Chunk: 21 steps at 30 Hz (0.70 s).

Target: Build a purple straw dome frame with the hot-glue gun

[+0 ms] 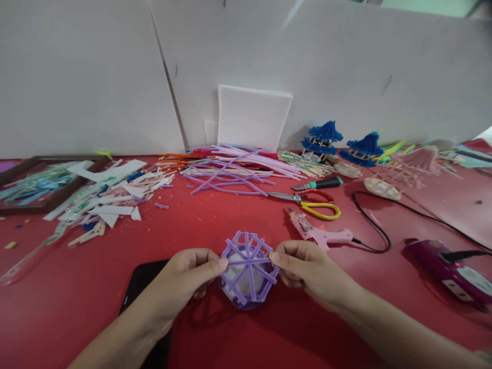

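Note:
Between my two hands is a small round craft model point(249, 262) made of purple pipe cleaners, whose strips cross at the top like wheel spokes. A pale base shows through the gaps. My left hand point(196, 269) pinches its left rim between thumb and fingers. On the opposite rim, my right hand point(302, 261) grips a strip end the same way. A pink hot glue gun point(323, 233) lies just beyond my right hand. Under my left forearm rests a black phone-like slab point(144, 277), partly covered.
Yellow-and-red-handled scissors point(319, 207) and a utility knife point(319, 183) lie behind the glue gun. A pile of pipe cleaners point(234, 169) spreads at the back. Scraps point(115, 195) litter the left. Blue-roofed models point(325, 141), a black cord point(388, 241) and a purple power strip point(449, 271) occupy the right.

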Each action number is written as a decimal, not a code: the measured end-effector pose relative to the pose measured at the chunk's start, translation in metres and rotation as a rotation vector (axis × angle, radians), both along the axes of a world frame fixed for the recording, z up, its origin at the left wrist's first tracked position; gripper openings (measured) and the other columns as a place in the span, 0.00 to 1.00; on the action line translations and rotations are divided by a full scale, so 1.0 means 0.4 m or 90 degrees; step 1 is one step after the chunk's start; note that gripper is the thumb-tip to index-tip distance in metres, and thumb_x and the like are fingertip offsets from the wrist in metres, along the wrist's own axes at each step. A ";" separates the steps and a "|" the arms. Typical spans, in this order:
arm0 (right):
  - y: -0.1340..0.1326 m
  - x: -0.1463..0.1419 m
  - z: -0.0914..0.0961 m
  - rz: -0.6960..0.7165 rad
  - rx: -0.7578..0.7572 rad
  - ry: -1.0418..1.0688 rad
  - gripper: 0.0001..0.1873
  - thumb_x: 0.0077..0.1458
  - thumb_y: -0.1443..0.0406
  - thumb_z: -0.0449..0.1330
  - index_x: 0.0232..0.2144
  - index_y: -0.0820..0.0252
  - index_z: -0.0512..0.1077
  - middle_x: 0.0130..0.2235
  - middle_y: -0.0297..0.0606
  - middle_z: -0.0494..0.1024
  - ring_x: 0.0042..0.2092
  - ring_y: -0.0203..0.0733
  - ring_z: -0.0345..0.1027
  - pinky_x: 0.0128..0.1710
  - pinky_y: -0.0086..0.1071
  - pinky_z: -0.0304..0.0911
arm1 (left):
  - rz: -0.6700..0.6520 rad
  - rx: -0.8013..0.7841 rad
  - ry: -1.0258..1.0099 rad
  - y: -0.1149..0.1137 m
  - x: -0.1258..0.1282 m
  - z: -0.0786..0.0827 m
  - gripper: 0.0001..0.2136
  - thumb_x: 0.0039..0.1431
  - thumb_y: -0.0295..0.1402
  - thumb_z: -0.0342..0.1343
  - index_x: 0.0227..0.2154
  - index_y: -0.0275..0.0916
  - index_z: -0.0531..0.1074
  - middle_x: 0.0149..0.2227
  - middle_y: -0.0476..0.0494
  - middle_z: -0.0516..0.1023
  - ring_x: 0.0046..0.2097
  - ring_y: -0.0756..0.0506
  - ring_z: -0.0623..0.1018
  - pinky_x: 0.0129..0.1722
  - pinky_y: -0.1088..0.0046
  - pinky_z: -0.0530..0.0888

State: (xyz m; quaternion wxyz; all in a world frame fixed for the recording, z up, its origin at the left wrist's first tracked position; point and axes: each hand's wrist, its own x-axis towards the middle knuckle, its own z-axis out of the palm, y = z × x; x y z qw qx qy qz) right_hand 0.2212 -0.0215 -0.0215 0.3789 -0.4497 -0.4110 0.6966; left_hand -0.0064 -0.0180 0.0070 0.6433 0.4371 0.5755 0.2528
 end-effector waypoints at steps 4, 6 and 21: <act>0.003 0.005 0.002 0.000 0.006 -0.055 0.23 0.41 0.49 0.69 0.19 0.62 0.67 0.14 0.23 0.59 0.18 0.26 0.49 0.20 0.27 0.42 | 0.004 -0.020 0.003 0.005 -0.002 0.005 0.19 0.41 0.48 0.63 0.20 0.38 0.65 0.18 0.58 0.61 0.21 0.55 0.56 0.20 0.77 0.51; 0.002 0.005 0.003 -0.009 0.009 -0.068 0.24 0.41 0.49 0.69 0.19 0.62 0.68 0.15 0.23 0.59 0.18 0.26 0.49 0.20 0.27 0.43 | 0.015 -0.045 -0.015 0.005 -0.001 0.010 0.19 0.41 0.48 0.61 0.20 0.38 0.64 0.18 0.57 0.62 0.20 0.55 0.57 0.20 0.78 0.53; 0.002 0.000 0.002 -0.027 0.039 -0.102 0.28 0.44 0.44 0.63 0.15 0.62 0.66 0.16 0.28 0.64 0.19 0.28 0.51 0.20 0.28 0.44 | 0.028 -0.031 -0.011 0.001 0.005 -0.012 0.15 0.44 0.44 0.58 0.20 0.39 0.62 0.15 0.58 0.62 0.18 0.55 0.59 0.20 0.77 0.53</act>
